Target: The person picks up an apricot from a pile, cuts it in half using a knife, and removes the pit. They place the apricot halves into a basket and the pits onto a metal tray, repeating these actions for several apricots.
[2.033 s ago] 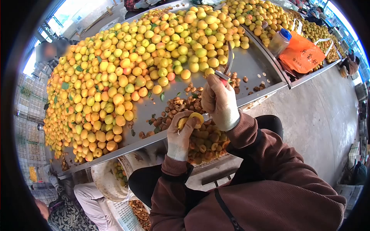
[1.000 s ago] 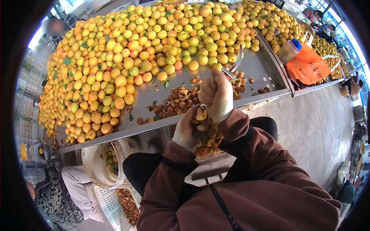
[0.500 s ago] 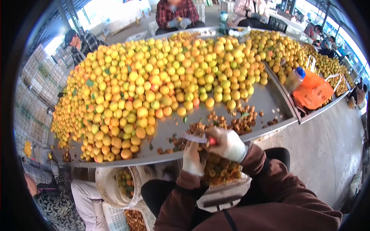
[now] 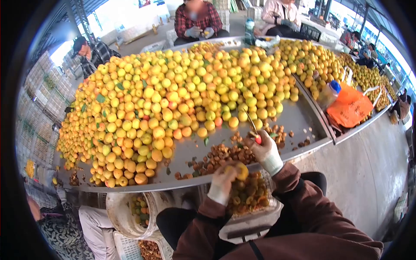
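Note:
My right hand, in a pale glove, is closed round the red handle of a knife, its thin blade pointing up and left over the metal table. Lower and to the left, my left hand is blurred, with its fingers against a yellow-orange apricot. Below the hands, a crate of apricot halves stands at the table's front edge. Brown pits lie on the metal just beyond my left hand. A large heap of whole apricots covers the table's left and far parts.
An orange bag and a blue-capped jar stand at the right. A white bucket and a basket of pits are below the front edge. Across the table sits a person in a checked shirt; other people are around.
The knife has moved away from my left hand as my right hand went up and right, its blade now pointing upward. An apricot now shows at my left fingers.

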`<state>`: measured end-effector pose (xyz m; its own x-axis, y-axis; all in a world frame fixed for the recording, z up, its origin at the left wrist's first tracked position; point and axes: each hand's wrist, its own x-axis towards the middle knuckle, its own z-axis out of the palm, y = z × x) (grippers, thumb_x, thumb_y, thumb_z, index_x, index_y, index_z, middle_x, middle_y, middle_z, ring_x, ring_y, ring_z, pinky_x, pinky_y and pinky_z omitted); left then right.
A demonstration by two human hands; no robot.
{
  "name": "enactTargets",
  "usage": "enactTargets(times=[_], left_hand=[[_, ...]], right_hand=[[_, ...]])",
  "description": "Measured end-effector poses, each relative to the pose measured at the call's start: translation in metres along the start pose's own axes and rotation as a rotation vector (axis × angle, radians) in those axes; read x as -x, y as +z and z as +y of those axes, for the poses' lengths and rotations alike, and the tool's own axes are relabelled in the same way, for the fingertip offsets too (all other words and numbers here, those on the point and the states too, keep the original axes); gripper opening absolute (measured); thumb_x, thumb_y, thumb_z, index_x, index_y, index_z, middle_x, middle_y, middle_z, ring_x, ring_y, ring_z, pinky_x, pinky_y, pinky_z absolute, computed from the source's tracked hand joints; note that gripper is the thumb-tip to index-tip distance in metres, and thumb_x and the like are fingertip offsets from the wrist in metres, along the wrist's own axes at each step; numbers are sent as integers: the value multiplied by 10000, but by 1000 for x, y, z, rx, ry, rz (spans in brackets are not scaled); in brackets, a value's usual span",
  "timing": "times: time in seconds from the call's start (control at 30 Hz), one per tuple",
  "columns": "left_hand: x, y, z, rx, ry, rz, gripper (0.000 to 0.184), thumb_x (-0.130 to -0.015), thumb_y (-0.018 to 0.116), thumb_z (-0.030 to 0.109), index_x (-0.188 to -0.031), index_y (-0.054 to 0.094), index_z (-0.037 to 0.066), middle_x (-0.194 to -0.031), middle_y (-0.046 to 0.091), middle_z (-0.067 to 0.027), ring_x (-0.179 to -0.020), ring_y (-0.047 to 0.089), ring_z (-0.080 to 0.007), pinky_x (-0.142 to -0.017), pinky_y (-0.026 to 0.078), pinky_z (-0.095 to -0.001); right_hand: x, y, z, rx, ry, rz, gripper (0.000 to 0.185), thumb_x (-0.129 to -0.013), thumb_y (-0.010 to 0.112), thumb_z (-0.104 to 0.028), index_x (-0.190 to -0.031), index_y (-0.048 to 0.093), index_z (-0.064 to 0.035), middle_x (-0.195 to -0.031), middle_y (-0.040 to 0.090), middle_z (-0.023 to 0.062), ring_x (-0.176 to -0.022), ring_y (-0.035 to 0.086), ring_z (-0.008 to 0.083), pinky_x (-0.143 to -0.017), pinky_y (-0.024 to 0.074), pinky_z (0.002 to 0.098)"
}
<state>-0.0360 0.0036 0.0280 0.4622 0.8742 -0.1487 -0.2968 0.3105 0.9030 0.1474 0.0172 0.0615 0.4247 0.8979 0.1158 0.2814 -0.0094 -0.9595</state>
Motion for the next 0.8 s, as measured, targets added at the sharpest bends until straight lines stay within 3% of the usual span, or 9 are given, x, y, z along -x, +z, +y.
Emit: enactTargets(times=[0.07,0.13,0.2,0.27,0.33,0.37,0.43,0.63,0.8], left_hand=[[7,10,8,-164,-169,-14,274,-896,585,155,-1121,642,10,-1096,642,-89,-942,613,-131,-781,490,-262],[4,6,-15,-615,130,-327,368,-893,600,236,-1199,601,31,-1084,657,-146,-989,639,-218,-887,483,-318],[14,15,-6,-484,-34,-308,404,-900,590,261,-1227,576,25,-1107,651,-157,-1009,628,-228,-913,468,-337],[12,14,-1,-469,133,-358,422,-907,605,258,-1246,562,10,-1089,652,-138,-950,627,-210,-871,481,-320],[19,21,15,-197,-156,-281,385,-919,603,228,-1230,574,3,-1063,650,-106,-952,606,-173,-867,476,-297],[21,24,22,-215,-147,-245,367,-924,601,216,-1222,580,2,-1055,647,-95,-967,594,-161,-877,467,-289],[23,26,32,-217,-12,-240,336,-932,599,201,-1197,593,-5,-1049,642,-80,-1001,570,-136,-902,445,-268],[27,19,26,-152,-43,-263,324,-936,590,206,-1189,605,4,-1097,636,-76,-1008,577,-133,-906,450,-272],[28,7,39,-227,-33,-212,329,-936,599,203,-1198,609,5,-1118,626,-78,-1028,583,-144,-897,463,-272]], right_hand=[[-10,-8,4,-31,-3,-5,321,-836,714,-221,-1033,591,1,-820,648,101,-751,594,137,-693,497,313],[-17,-16,3,49,-25,-25,290,-847,687,-240,-992,592,-8,-761,641,124,-717,618,161,-673,492,301],[-24,-19,-10,170,-40,-64,283,-851,676,-260,-963,591,-15,-733,633,132,-700,627,184,-662,493,304],[-42,-16,-16,272,-78,-81,281,-855,664,-280,-934,589,-21,-706,625,139,-684,637,207,-651,495,307],[-66,-3,1,502,-20,-180,285,-850,651,-311,-898,597,-36,-714,642,152,-693,652,292,-647,506,364],[-78,2,-2,752,-167,-216,269,-830,656,-308,-935,632,-61,-800,669,154,-775,655,342,-696,514,416],[-101,15,-4,797,-255,-285,271,-823,656,-301,-971,645,-75,-857,671,158,-820,650,352,-725,514,428],[-135,45,18,1007,-306,-488,375,-786,628,-269,-1150,638,-179,-1117,610,121,-1013,617,337,-809,516,431],[-145,58,40,980,-226,-543,494,-729,721,-342,-1177,607,-167,-1124,605,141,-1000,615,351,-799,514,431]])
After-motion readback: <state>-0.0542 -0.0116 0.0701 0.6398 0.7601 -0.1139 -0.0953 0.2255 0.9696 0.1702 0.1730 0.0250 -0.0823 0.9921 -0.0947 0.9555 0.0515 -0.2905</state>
